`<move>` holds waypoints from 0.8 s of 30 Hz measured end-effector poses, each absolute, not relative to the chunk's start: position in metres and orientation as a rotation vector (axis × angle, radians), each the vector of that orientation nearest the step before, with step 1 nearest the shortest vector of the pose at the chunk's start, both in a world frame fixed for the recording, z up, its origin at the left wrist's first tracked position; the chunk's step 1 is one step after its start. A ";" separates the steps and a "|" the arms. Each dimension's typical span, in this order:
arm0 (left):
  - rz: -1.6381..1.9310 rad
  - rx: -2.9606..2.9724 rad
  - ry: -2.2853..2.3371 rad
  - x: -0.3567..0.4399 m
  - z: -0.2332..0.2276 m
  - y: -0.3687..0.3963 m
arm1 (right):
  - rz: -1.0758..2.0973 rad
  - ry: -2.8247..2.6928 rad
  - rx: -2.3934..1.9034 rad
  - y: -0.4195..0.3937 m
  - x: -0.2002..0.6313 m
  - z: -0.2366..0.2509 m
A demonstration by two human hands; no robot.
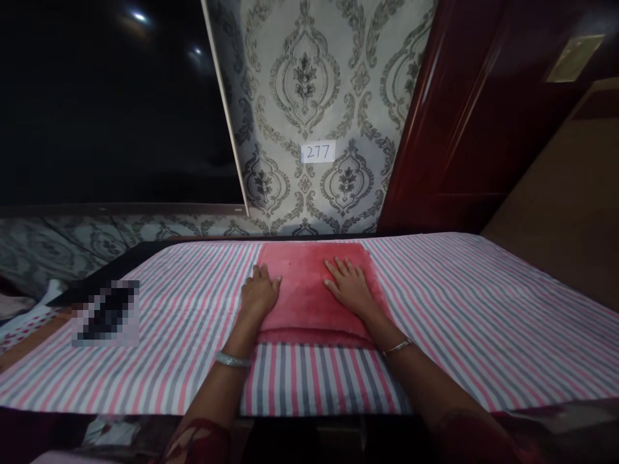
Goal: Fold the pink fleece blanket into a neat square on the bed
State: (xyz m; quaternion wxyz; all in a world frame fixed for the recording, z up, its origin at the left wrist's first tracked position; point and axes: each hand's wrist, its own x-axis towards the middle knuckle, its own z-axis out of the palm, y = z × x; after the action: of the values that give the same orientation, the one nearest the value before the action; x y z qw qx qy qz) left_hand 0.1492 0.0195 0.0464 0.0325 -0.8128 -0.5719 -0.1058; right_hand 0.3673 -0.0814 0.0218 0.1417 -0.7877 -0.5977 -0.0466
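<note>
A folded red towel (304, 293) lies in the middle of a table covered by a pink, grey and white striped cloth (459, 322). My left hand (260, 291) rests palm down on the towel's left edge, fingers close together. My right hand (349, 285) lies flat on the towel's right half with its fingers spread. Both wrists wear bangles. Neither hand holds anything.
A patterned wall with a small paper label reading 277 (318, 152) stands behind the table. A dark red wooden door (464, 116) is at the right. A dark panel (111, 96) fills the upper left. A blurred-out object (106, 312) sits at the cloth's left side.
</note>
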 end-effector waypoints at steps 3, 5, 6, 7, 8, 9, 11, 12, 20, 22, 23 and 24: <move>-0.390 -2.493 -1.760 0.147 0.048 0.020 | -0.125 -1.719 -2.269 -0.082 0.367 0.023; -0.429 -2.490 -1.777 0.146 0.048 0.020 | -0.123 -1.716 -2.268 -0.082 0.367 0.024; -0.443 -2.491 -1.790 0.146 0.047 0.020 | -0.123 -1.717 -2.269 -0.081 0.367 0.024; -0.456 -2.494 -1.801 0.145 0.047 0.021 | -0.124 -1.720 -2.270 -0.081 0.366 0.024; -0.469 -2.496 -1.808 0.145 0.046 0.022 | -0.129 -1.724 -2.271 -0.081 0.366 0.024; -0.483 -2.498 -1.812 0.145 0.044 0.022 | -0.138 -1.730 -2.270 -0.081 0.366 0.023; -0.501 -2.504 -1.821 0.143 0.042 0.024 | -0.155 -1.738 -2.270 -0.080 0.366 0.020; -0.493 -2.512 -1.835 0.142 0.042 0.024 | -0.154 -1.739 -2.271 -0.080 0.366 0.018; -0.169 -2.677 -1.865 0.148 0.090 0.049 | 0.104 -1.791 -2.172 -0.048 0.388 0.053; -0.215 -2.704 -1.773 0.169 0.106 0.063 | 0.039 -1.752 -2.163 -0.028 0.392 0.073; -0.233 -2.730 -1.716 0.182 0.112 0.071 | 0.009 -1.711 -2.194 -0.018 0.392 0.081; -0.248 -2.755 -1.661 0.196 0.114 0.078 | -0.015 -1.663 -2.234 -0.008 0.393 0.085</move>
State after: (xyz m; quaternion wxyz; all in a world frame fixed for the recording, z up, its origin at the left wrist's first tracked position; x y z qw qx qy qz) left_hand 0.1957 0.0783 0.1144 -0.0425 -0.8531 -0.5143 -0.0768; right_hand 0.3925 -0.0085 0.0854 0.1776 -0.7894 -0.5876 -0.0053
